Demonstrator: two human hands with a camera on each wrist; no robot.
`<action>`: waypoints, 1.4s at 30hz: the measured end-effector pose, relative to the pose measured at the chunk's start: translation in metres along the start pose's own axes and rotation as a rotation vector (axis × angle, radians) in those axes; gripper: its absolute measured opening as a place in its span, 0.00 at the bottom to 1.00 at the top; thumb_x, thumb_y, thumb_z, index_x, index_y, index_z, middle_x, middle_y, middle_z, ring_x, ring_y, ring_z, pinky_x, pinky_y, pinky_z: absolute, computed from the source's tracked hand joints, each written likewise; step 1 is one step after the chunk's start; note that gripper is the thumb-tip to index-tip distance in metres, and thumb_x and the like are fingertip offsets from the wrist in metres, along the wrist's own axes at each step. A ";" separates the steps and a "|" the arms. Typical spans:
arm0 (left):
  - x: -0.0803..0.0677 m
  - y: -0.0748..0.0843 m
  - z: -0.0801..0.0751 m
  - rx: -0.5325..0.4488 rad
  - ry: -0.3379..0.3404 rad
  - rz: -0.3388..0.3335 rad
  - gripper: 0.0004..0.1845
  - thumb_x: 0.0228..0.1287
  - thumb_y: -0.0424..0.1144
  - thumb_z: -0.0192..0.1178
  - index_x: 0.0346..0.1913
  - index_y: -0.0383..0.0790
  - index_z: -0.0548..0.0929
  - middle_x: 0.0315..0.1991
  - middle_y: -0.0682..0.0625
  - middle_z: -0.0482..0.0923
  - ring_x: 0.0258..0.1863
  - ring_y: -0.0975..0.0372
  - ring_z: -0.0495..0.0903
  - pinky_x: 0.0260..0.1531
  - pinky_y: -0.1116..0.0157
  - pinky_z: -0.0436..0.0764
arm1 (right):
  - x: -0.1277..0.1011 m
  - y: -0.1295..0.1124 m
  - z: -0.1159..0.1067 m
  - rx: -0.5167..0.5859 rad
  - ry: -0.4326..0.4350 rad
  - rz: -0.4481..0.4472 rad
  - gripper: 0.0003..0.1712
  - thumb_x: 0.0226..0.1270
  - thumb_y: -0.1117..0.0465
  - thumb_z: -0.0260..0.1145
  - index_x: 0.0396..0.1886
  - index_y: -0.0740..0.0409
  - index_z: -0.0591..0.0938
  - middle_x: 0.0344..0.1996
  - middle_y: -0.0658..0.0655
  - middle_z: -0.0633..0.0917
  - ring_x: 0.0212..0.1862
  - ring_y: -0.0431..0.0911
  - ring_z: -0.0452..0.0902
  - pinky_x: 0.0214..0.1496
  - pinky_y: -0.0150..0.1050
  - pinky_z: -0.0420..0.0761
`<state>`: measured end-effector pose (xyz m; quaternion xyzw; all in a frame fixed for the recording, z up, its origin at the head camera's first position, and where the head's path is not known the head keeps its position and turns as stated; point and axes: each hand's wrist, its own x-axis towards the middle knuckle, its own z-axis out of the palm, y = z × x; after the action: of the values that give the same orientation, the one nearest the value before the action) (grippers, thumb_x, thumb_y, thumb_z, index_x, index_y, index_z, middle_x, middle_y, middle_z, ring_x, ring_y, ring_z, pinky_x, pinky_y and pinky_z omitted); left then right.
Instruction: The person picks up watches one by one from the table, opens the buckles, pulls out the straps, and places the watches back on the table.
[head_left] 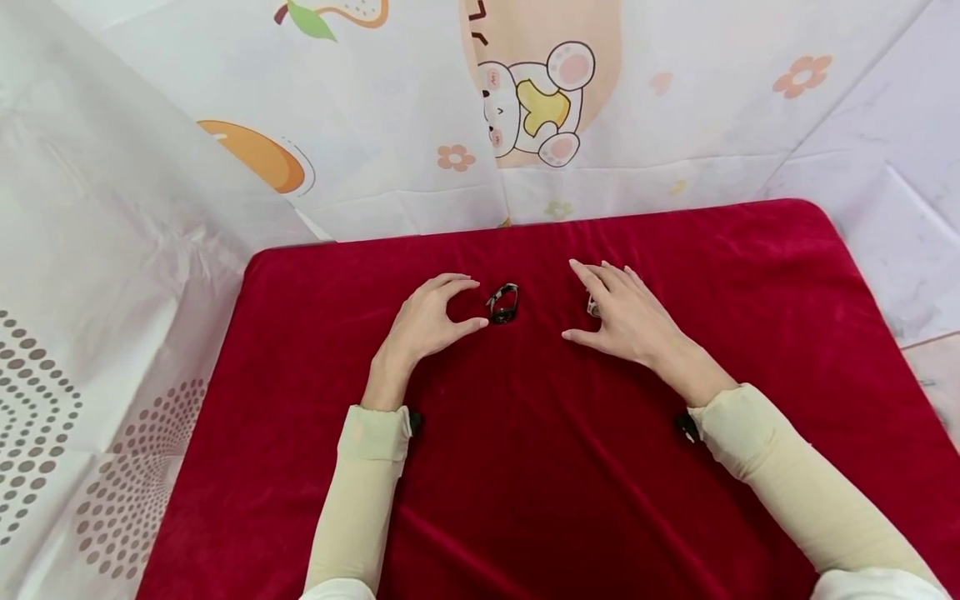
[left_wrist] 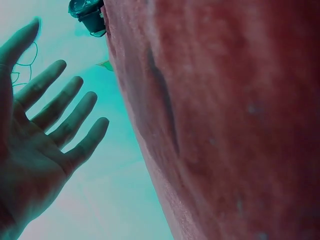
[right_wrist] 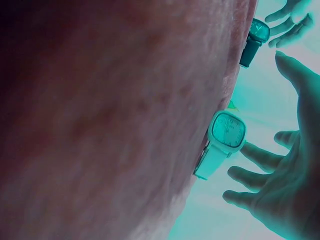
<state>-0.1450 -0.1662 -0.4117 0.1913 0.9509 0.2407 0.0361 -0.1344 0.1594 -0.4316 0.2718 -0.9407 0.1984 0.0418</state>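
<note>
Holding nothing, your left hand (head_left: 433, 317) and right hand (head_left: 632, 317) spread wide, apparently giving room to the dark watch (head_left: 502, 316), left, and pale watch (right_wrist: 228, 131), right, each seemingly propped by its strap (right_wrist: 212, 162), far on the red cloth (head_left: 525, 467).

The tabletop (head_left: 540, 483) wears a soft, creased red covering that runs to its rounded back corners. Near the back edge, slightly left of its middle, a dark watch (head_left: 503, 316) sits curved into a loop; slightly right of the middle, also toward that edge, sits a pale watch (right_wrist: 228, 131).
</note>
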 end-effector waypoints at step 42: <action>0.019 0.000 0.006 -0.124 -0.125 -0.074 0.29 0.59 0.49 0.72 0.63 0.45 0.80 0.57 0.52 0.79 0.50 0.60 0.80 0.50 0.62 0.80 | 0.039 -0.031 0.014 -0.033 -0.127 -0.039 0.53 0.58 0.38 0.72 0.76 0.58 0.62 0.60 0.65 0.78 0.62 0.61 0.72 0.69 0.55 0.66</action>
<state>-0.1614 -0.1567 -0.4163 0.1679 0.9365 0.2853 0.1162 -0.1509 0.1109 -0.4264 0.3015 -0.9391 0.1644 -0.0098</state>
